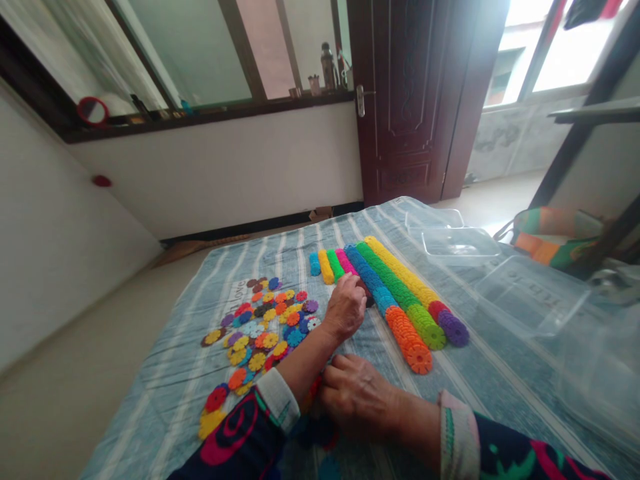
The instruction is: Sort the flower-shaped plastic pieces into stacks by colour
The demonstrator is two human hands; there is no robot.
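Note:
My left hand (346, 307) reaches forward with bent fingers at a short row of dark brown notched plastic discs (369, 297), partly hidden behind it. This row continues from magenta discs (345, 261). My right hand (357, 397) is nearer to me, fingers curled down at the edge of the loose pile; its fingertips are hidden. Loose flower-shaped discs (270, 315) in many colours lie scattered to the left. To the right, long overlapping rows lie side by side: blue discs (367, 267) ending in orange discs (407, 340), green discs (395, 283), and yellow discs (400, 270) ending in purple.
Everything lies on a bed with a blue striped sheet (175, 400). Clear plastic boxes (537, 293) and a clear lid stand along the right side. Shorter blue, yellow and green rows (327, 267) lie at the back. Beyond are a brown door (405, 100) and a window ledge.

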